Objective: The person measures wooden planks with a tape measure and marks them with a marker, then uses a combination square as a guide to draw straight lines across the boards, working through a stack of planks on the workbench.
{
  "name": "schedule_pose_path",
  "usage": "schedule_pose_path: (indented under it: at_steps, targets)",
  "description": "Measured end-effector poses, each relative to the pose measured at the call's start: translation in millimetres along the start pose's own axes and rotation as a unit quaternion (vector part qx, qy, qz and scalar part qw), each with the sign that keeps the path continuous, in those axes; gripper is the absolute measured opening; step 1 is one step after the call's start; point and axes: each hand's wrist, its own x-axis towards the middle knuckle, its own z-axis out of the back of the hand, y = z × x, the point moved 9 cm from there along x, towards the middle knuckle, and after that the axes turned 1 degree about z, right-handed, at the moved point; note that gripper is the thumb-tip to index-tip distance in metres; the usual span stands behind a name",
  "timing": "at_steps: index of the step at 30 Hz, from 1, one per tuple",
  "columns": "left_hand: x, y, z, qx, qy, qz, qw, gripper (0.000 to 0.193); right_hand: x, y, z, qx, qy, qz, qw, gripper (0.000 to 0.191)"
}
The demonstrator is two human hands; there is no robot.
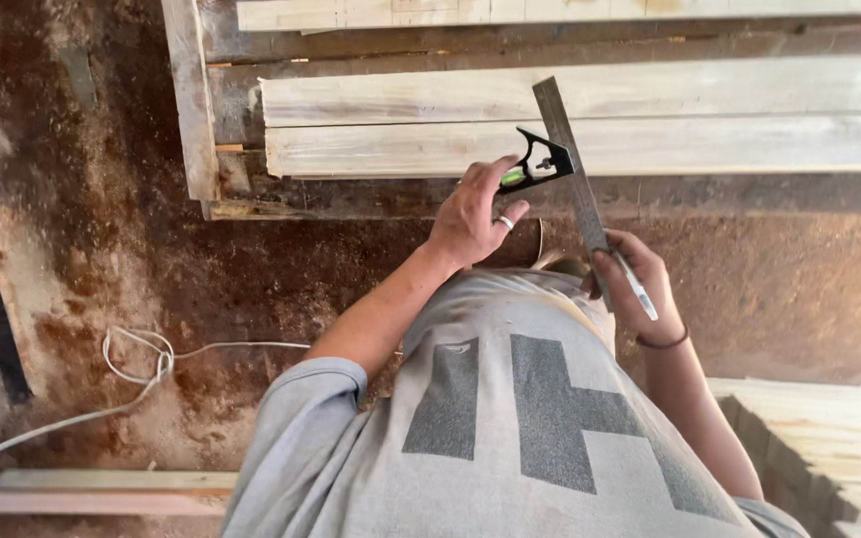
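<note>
My left hand (470, 221) holds the black head of the combination square (562, 164), with the thumb and the curled fingers closed around it, so the head stays pushed against the near edge of the pale plank (710, 147). I believe this is why I grip it so: the head must sit flat on the edge, then the steel blade crosses the wood at a right angle. A ring is on one finger of this hand.

My right hand (635, 289) is at about 4 o'clock from the left one. Its fingers are closed on the lower end of the blade, and a white marking pen (638, 287) lies pinched between them as well, pointing down to 5 o'clock. A dark band is around the wrist.

The square looks like this: a long grey metal ruler, running from 11 o'clock to 5 o'clock, and a black triangle head with a small green level vial inside it. It is at the near edge of the plank, above my hands, at 12 o'clock from my chest.

More planks lie behind at 12 o'clock, a white cable (142, 364) curls on the dusty floor at 9 o'clock, and stacked boards (829, 448) wait at 4 o'clock.
</note>
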Motion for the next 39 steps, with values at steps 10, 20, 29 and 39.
schedule_pose_path:
  at_steps: [10, 20, 29, 39]
  targets:
    - [-109.9, 38.8, -4.7, 0.026, -0.034, 0.067, 0.997, 0.038, -60.4, -29.3, -72.3, -0.076, 0.099, 0.037, 0.991, 0.045]
    - [-108.9, 117.9, 88.2, 0.139, -0.121, 0.016, 0.983, 0.025, -54.2, -8.7, -153.7, -0.132, 0.105, 0.036, 0.985, 0.041]
    - [-10.3, 177.7, 159.1, 0.253, -0.053, 0.000, 0.966, 0.028, 25.8, 40.0, -234.5, -0.177, 0.038, 0.152, 0.972, 0.046]
    - [76.6, 178.1, 155.4, 0.206, -0.038, -0.060, 0.976, 0.029, 56.0, -23.2, -119.8, -0.359, -0.188, 0.085, 0.910, 0.058]
